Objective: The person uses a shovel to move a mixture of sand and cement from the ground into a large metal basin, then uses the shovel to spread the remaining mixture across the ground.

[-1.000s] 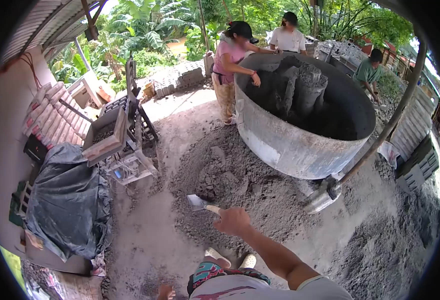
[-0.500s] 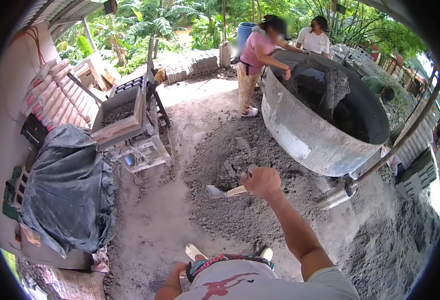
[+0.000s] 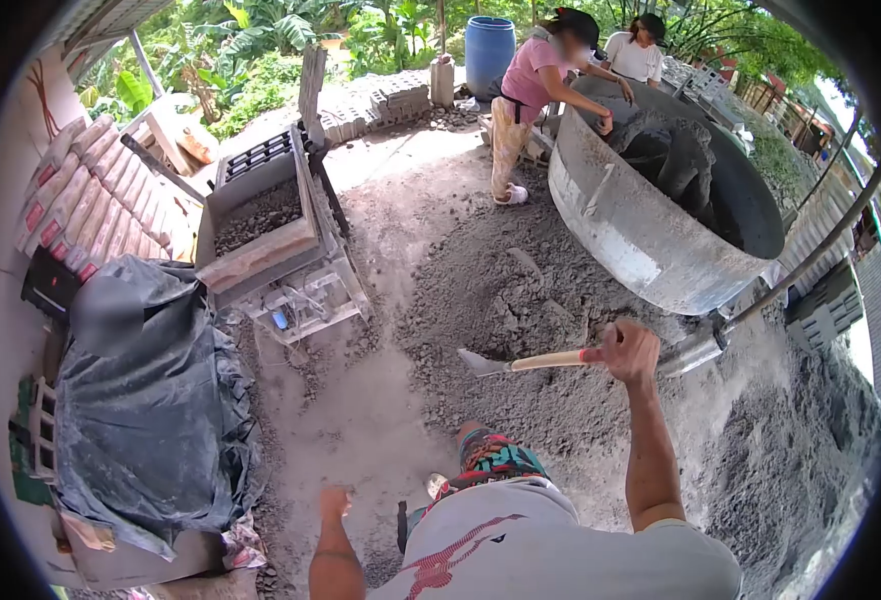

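My right hand (image 3: 630,352) is closed around the red grip end of a short shovel (image 3: 548,359). Its pale wooden handle runs left from my fist to a grey metal blade (image 3: 482,363), held over loose grey mix (image 3: 500,290). My left hand (image 3: 336,503) hangs low beside my body above the dusty ground, its fingers curled in and nothing visible in them. Just right of my right hand lies a metal scoop-shaped piece (image 3: 695,350), by the lower end of a long pole (image 3: 810,265).
A large round metal tub (image 3: 610,230) stands ahead right; a person in pink (image 3: 538,80) leans over its rim, and another person (image 3: 635,55) stands behind. To the left are a block-making machine (image 3: 260,250), a dark tarp (image 3: 150,400) and stacked bags (image 3: 90,190). A blue barrel (image 3: 488,55) stands behind.
My right hand has moved right with the shovel, and more of its handle now shows. My left hand has come further out from my body. The view has shifted and turned.
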Motion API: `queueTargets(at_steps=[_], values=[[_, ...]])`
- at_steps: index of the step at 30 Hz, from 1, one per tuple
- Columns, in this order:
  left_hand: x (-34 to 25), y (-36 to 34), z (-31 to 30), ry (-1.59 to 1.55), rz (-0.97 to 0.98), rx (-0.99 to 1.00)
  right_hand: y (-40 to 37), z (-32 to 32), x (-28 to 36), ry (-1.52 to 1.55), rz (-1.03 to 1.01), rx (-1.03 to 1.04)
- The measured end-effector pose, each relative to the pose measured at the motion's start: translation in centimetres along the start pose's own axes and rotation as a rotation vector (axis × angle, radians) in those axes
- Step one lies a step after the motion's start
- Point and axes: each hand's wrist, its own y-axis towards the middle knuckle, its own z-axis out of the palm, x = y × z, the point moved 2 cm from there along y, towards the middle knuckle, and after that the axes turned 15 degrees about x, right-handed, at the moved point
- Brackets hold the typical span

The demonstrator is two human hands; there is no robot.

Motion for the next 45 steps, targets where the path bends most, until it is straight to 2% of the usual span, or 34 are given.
queueTargets(at_steps=[2, 3, 4, 5, 6, 8, 12, 14, 15, 17, 18, 20, 21, 23, 25, 27, 28, 29, 30, 32, 34, 36, 38, 40, 42, 43, 44, 45], values=[[-1.2, 0.0, 3.8, -1.735, -0.322, -0.098, 0.5, 1.8, -1.0, -0.082, -0.229, -0.254], [-3.7, -0.2, 3.9, -1.749, -0.413, -0.079, 0.9, 2.0, -0.6, -0.066, -0.225, -0.24], [-4.5, 0.3, 4.5, -1.755, -0.299, 0.116, 1.6, 1.3, 0.2, -0.008, -0.161, -0.131], [-6.6, 0.0, 3.3, -1.497, -0.211, 0.282, 2.6, 1.2, 0.7, 0.048, -0.094, -0.025], [-7.9, 0.6, 2.9, -1.356, -0.116, 0.407, 3.8, 1.8, 0.8, 0.06, -0.078, -0.017], [-9.4, 3.0, -0.1, -0.745, 0.162, 0.335, 6.7, 2.8, 1.2, -0.006, -0.133, -0.173], [-8.8, 9.1, -9.4, -0.784, 0.096, 0.434, 14.2, 4.1, 3.4, 0.023, -0.052, -0.136], [-6.9, 13.0, -15.3, -0.936, 0.05, 0.429, 18.3, 5.3, 4.5, -0.174, -0.217, -0.412], [-6.2, 15.0, -18.5, -0.915, 0.055, 0.428, 20.6, 5.5, 5.4, -0.177, -0.2, -0.424], [-4.2, 18.2, -25.7, -1.03, 0.024, 0.301, 25.1, 5.4, 7.9, -0.051, -0.19, -0.243], [-3.6, 19.9, -29.6, -0.998, 0.031, 0.316, 27.4, 5.1, 9.5, -0.06, -0.157, -0.251], [-2.9, 22.7, -36.2, -0.965, 0.109, 0.284, 31.7, 5.6, 12.3, 0.174, 0.116, 0.137], [-3.2, 23.7, -40.0, -0.942, 0.116, 0.303, 33.3, 5.9, 13.2, 0.168, 0.145, 0.13], [-6.3, 25.1, -49.3, -0.897, 0.202, 0.329, 36.8, 6.4, 14.7, 0.021, 0.022, 0.298], [-9.5, 27.3, -57.5, -0.781, 0.33, 0.273, 39.0, 6.7, 15.3, 0.011, 0.079, 0.333], [-11.9, 33.6, -62.4, -0.819, 0.483, 0.141, 40.8, 6.9, 15.1, 0.036, 0.131, 0.387], [-14.1, 34.7, -65.9, -0.948, 0.541, 0.164, 41.6, 6.4, 14.8, 0.021, 0.146, 0.389], [-16.6, 35.3, -70.1, -1.076, 0.599, 0.187, 42.4, 5.4, 14.5, 0.003, 0.225, 0.34], [-18.7, 35.9, -74.1, -1.067, 0.607, 0.178, 43.3, 4.3, 14.1, -0.013, 0.301, 0.29], [-21.2, 39.2, -80.6, -1.023, 0.649, 0.214, 45.1, 0.6, 13.6, 0.034, 0.33, 0.193], [-22.4, 43.3, -87.0, -0.963, 0.677, 0.26, 45.8, -3.5, 12.2, -0.037, 0.15, -0.018], [-23.1, 48.3, -93.4, -0.99, 0.631, 0.24, 47.1, -7.2, 12.1, 0.073, 0.086, -0.217], [-22.8, 55.4, -98.4, -1.013, 0.6, 0.247, 48.0, -11.6, 12.5, -0.012, 0.338, -0.233], [-22.7, 62.8, -103.3, -1.121, 0.525, 0.126, 46.6, -15.5, 12.8, -0.06, 0.554, -0.34], [-24.4, 67.5, -106.2, -1.009, 0.519, 0.155, 52.9, -16.4, 21.0, -0.609, 0.394, -0.183], [-26.2, 69.5, -107.5, -0.918, 0.507, 0.173, 56.0, -16.3, 24.0, -0.776, 0.447, -0.253], [-28.5, 69.2, -109.1, -0.829, 0.473, 0.289, 58.7, -16.8, 26.3, -0.948, 0.499, -0.309], [-30.2, 70.3, -109.4, -0.748, 0.445, 0.352, 59.8, -18.1, 27.6, -0.972, 0.522, -0.297]])
